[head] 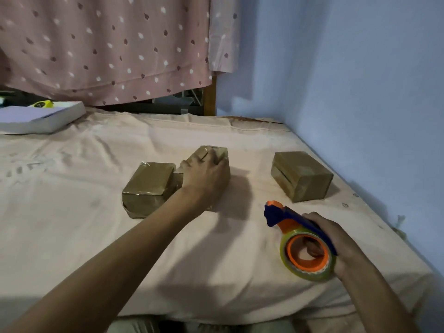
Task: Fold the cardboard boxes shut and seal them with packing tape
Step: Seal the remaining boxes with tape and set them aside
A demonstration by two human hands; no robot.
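Three small brown cardboard boxes lie on a bed covered by a pale pink sheet (72,212). My left hand (204,176) reaches out over the middle box (216,152), with its fingers curled over the box's top. The left box (149,186) lies close beside it, wrapped in shiny tape. The right box (301,175) stands apart near the wall. Nearer to me, my right hand (336,239) grips a blue and orange tape dispenser (302,241) with a roll of clear tape, held just above the sheet.
A white flat box (40,116) lies at the bed's far left corner with a yellow object (43,104) behind it. A pink dotted curtain (108,44) hangs at the back. A blue wall (360,92) runs along the bed's right side.
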